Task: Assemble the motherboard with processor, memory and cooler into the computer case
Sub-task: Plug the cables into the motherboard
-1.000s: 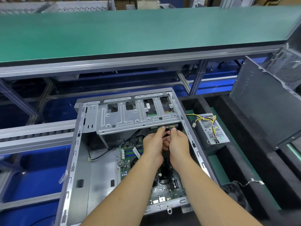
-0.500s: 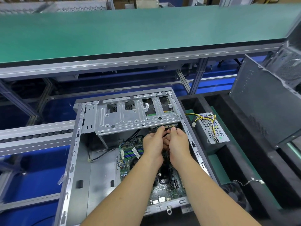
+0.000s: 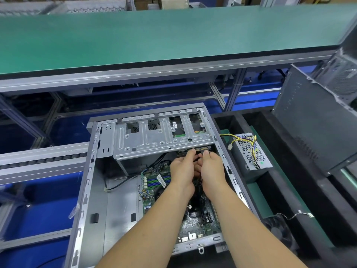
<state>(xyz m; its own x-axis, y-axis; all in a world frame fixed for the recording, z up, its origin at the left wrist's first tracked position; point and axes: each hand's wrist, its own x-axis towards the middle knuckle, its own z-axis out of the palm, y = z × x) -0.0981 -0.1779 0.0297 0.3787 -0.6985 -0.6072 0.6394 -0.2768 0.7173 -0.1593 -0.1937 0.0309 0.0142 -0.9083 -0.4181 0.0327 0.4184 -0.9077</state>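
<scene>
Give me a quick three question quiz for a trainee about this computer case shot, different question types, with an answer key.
1. True or false: the motherboard already lies inside the computer case.
2. Multiple choice: where is the power supply? A, mounted in the case. B, outside the case, on its right. C, on the green conveyor belt.
3. Fill in: the left hand and right hand work together just under the edge of the metal drive ____.

Key: 1 true. 2 B. 3 cage; the fingertips meet at a connector there, though what each hand pinches is too small to tell.
</scene>
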